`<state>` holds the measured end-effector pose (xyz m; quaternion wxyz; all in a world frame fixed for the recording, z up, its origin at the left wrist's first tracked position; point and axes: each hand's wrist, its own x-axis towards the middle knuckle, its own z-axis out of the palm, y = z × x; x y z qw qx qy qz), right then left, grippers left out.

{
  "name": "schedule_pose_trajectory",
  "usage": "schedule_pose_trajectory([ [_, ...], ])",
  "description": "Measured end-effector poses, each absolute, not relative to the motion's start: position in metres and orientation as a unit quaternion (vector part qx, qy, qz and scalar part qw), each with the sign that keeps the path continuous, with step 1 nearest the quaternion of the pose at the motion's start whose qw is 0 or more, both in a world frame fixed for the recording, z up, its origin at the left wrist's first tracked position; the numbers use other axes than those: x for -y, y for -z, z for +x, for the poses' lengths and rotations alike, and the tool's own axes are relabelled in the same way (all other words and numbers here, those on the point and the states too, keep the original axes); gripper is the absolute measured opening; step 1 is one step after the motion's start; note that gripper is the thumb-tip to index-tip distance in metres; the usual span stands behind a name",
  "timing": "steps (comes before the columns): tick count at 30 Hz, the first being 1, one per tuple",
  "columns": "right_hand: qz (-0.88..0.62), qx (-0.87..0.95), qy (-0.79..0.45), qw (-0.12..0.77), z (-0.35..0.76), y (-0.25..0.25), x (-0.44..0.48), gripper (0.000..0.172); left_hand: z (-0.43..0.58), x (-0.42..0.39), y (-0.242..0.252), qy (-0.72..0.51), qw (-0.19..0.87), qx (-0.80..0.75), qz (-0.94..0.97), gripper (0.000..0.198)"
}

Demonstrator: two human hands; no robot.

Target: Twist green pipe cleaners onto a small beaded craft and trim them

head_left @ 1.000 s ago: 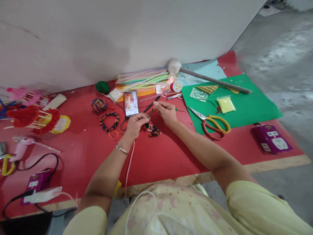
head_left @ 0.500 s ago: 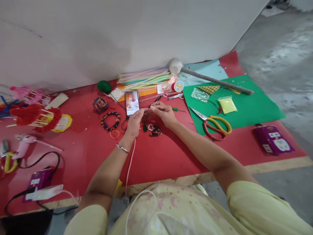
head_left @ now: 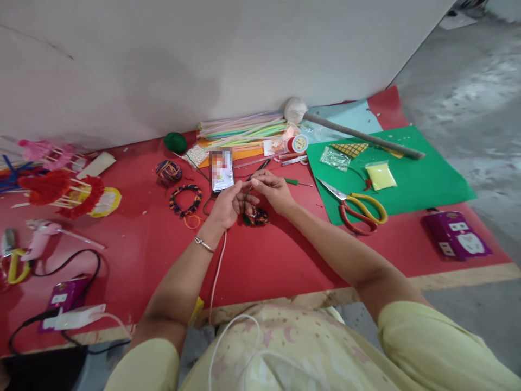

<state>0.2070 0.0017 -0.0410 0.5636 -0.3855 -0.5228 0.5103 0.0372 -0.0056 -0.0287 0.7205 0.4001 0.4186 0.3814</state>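
Note:
My left hand (head_left: 228, 206) and my right hand (head_left: 273, 190) meet over the red mat (head_left: 252, 260), both pinching a thin dark green cord (head_left: 245, 199). The cord hangs down to a small multicoloured beaded piece (head_left: 256, 217) lying just under the hands. A phone (head_left: 222, 170) with a lit screen lies right behind my left hand. A woven multicoloured ring (head_left: 185, 199) rests to the left of that hand.
Red-and-yellow scissors (head_left: 354, 206) lie on a green sheet (head_left: 427, 179) at the right. A purple power strip (head_left: 458, 234) sits further right. Straws (head_left: 244, 130), yarn balls (head_left: 167, 171) and a tape roll (head_left: 297, 144) line the wall. A pink glue gun (head_left: 40, 239) and red tassel crafts (head_left: 61, 190) lie left.
My hands have come together: the right hand drew back from behind the phone's right edge toward the left hand, and both now pinch the cord above the beaded piece.

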Motion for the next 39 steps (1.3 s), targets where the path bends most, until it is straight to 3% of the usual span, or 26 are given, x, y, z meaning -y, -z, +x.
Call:
schedule_pose_trajectory([
  [4, -0.380, 0.518, -0.520, 0.563, 0.207, 0.041, -0.002, 0.034, 0.034, 0.006, 0.025, -0.356, 0.754, -0.403, 0.377, 0.048],
  [11, -0.387, 0.456, -0.600, 0.531, 0.204, 0.042, -0.001, 0.046, 0.035, 0.004, 0.031, -0.451, 0.665, -0.457, 0.382, 0.035],
  [18, -0.413, 0.445, -0.619, 0.498, 0.202, 0.043, 0.000, 0.047, 0.034, 0.004, 0.031, -0.470, 0.608, -0.466, 0.438, 0.020],
  [24, -0.402, 0.438, -0.634, 0.494, 0.202, 0.045, -0.002, 0.047, 0.036, 0.006, 0.033, -0.487, 0.526, -0.482, 0.504, 0.023],
  [30, -0.410, 0.427, -0.629, 0.504, 0.201, 0.044, -0.001, 0.047, 0.030, -0.001, 0.036, -0.509, 0.534, -0.485, 0.470, 0.033],
  [33, -0.411, 0.425, -0.623, 0.513, 0.201, 0.046, -0.002, 0.047, 0.025, -0.002, 0.032, -0.479, 0.462, -0.468, 0.581, 0.037],
  [36, -0.411, 0.427, -0.622, 0.512, 0.201, 0.047, -0.003, 0.047, 0.023, 0.000, 0.027, -0.447, 0.348, -0.441, 0.696, 0.021],
  [39, -0.407, 0.440, -0.619, 0.508, 0.200, 0.046, -0.002, 0.047, 0.026, 0.002, 0.024, -0.432, 0.301, -0.443, 0.726, 0.014],
])
